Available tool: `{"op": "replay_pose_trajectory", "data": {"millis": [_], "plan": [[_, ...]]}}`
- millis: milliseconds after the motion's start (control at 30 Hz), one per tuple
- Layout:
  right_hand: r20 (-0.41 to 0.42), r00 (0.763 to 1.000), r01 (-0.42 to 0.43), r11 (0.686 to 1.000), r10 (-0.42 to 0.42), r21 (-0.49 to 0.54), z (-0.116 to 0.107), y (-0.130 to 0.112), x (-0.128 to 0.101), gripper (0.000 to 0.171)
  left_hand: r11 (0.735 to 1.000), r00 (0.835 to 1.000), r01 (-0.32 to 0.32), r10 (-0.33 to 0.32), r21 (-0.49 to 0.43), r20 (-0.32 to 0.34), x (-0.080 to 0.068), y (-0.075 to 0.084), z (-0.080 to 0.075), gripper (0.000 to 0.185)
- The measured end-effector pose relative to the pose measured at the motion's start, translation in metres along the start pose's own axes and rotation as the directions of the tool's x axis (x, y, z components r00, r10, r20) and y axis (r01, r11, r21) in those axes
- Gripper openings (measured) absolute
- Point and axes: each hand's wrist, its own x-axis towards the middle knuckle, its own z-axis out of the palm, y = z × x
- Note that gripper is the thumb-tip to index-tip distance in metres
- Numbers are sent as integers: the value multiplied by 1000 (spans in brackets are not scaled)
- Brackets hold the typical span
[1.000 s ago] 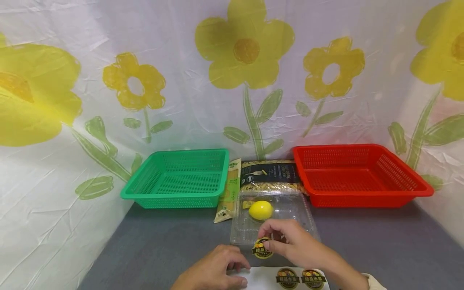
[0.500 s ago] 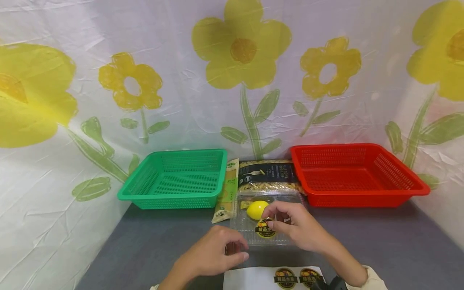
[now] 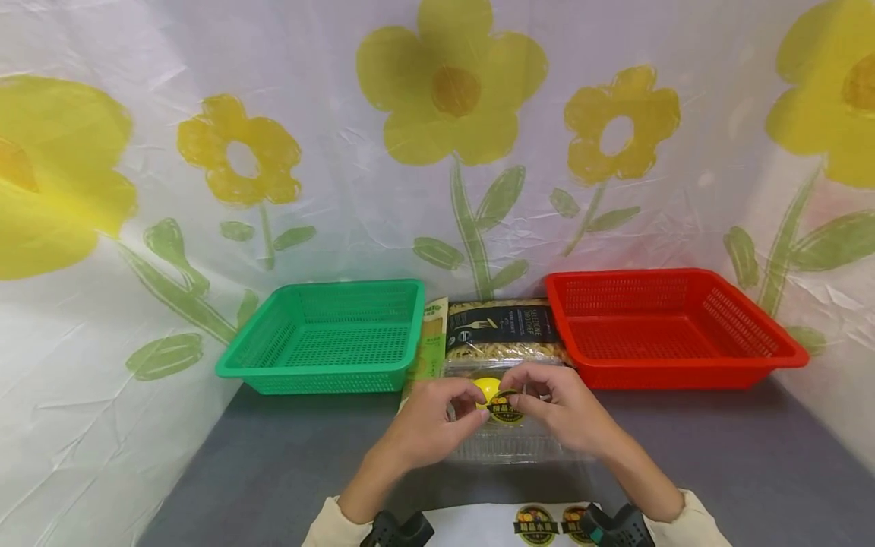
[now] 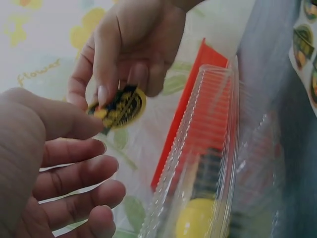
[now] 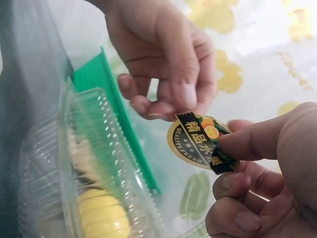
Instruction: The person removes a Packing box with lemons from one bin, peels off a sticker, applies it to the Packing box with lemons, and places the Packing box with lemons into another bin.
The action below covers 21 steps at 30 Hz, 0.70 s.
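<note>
Now | sticker (image 3: 506,409) lower centre of head view, above clear box (image 3: 509,444) | right hand (image 3: 563,414) pinches it, left hand (image 3: 427,422) thumb and forefinger pinch its other edge | likely best held taut, lowered flat on lid.

My right hand (image 3: 562,414) and left hand (image 3: 427,425) pinch a round sticker (image 3: 506,409) above the clear box (image 3: 509,448). Lemon (image 3: 487,388) inside the box. Green basket (image 3: 328,338) behind-left of the box, red basket (image 3: 666,327) behind-right.

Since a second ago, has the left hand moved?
Yes. The left hand rose off the sticker sheet and went forward over the clear box, meeting the sticker.
</note>
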Motion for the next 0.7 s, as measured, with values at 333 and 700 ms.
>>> {"op": "replay_pose_trajectory", "data": {"millis": [333, 700], "plan": [[-84, 995, -60, 997, 56, -57, 7, 20, 8, 18, 996, 993, 85, -84, 8, -80, 13, -6, 13, 8], [-231, 972, -108, 965, 52, -241, 14, 40, 11, 17, 978, 972, 176, -154, 113, -177, 26, -23, 36, 9]]}}
